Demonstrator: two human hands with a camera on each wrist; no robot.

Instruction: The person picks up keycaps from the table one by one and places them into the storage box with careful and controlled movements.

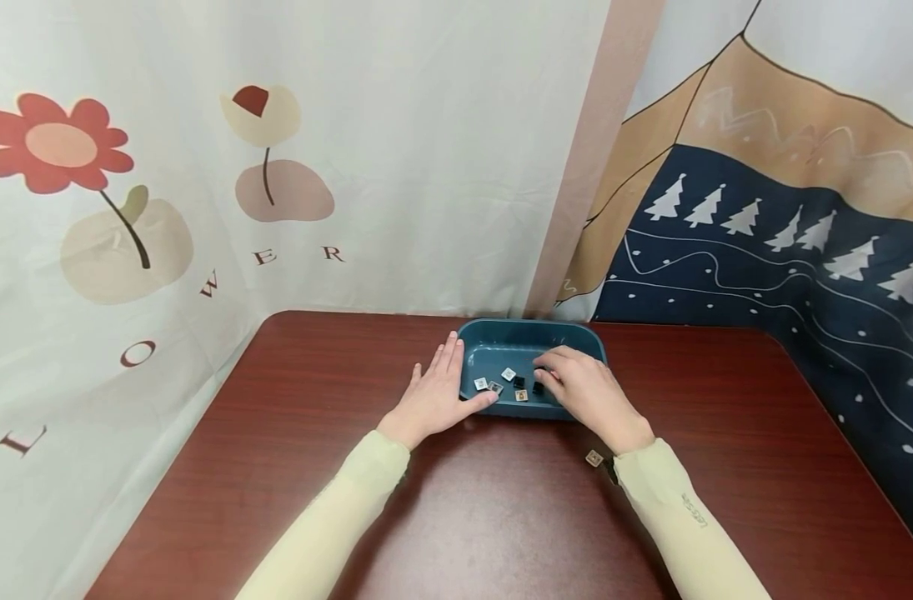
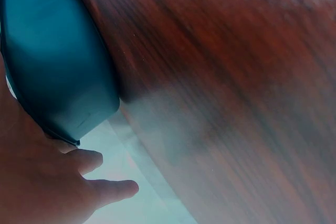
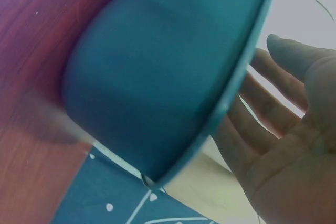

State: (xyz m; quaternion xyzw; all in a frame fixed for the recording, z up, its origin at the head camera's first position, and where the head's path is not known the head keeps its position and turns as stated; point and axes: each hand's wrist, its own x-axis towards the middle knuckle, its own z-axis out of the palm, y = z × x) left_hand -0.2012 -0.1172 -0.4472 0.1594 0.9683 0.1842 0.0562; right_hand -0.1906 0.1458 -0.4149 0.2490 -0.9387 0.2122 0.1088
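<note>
A teal plastic tray [image 1: 531,411] stands near the table's far edge, holding several small square pieces. Among them are a white-topped piece [image 1: 509,374], a black piece [image 1: 519,382] and a tan-faced piece [image 1: 521,396]. My left hand [image 1: 437,396] rests on the tray's left rim with straight fingers, its thumb lying over the near left corner. Over the right side of the tray my right hand [image 1: 587,392] reaches in, fingers bent, close to a black piece [image 1: 538,388]. In the right wrist view its fingertips are partly hidden behind the rim, so any grip is unclear.
One more tan-faced square piece [image 1: 594,458] lies on the brown table [image 1: 516,508], in front of the tray and beside the right sleeve [image 1: 654,475]. A pale curtain [image 1: 426,167] with printed flowers hangs behind the table; a dark-blue printed cloth [image 1: 726,275] hangs at the right.
</note>
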